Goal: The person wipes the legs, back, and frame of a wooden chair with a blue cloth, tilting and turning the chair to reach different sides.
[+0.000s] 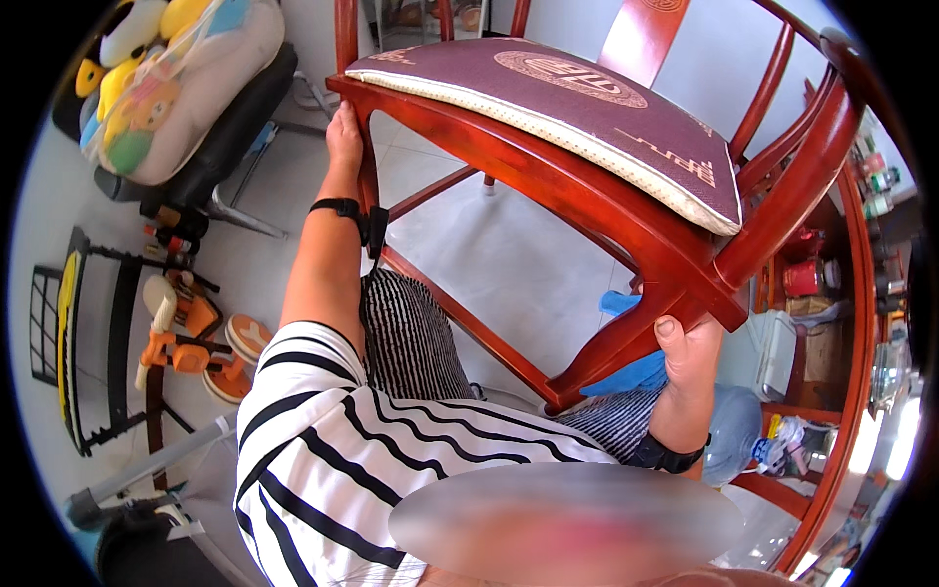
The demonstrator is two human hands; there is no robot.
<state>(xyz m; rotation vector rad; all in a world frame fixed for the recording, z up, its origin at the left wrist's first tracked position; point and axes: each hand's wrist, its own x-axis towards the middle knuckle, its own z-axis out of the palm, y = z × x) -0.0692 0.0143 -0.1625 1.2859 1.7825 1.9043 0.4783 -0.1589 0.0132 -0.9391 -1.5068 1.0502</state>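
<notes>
A red-brown wooden armchair (pixel 477 143) stands tilted before me, its seat topped by a purple patterned cushion (pixel 557 103) with a cream edge. My left hand (pixel 345 132) grips the chair's front leg at the upper left, just under the seat corner. At the opposite front corner, my right hand (pixel 686 345) is closed around the leg below the seat frame, thumb on the near side and fingers mostly hidden. A blue cloth (pixel 631 374) shows behind that leg, beside my right hand. The chair's lower front rail (pixel 469 323) runs across above my striped trousers.
A black chair (pixel 213 147) with bagged plush toys (pixel 147 95) stands upper left. Below it are an orange child's ride-on toy (pixel 191 352) and a black metal rack (pixel 121 345). At right are a large water bottle (pixel 733 433) and a wooden shelf (pixel 858 293) with jars.
</notes>
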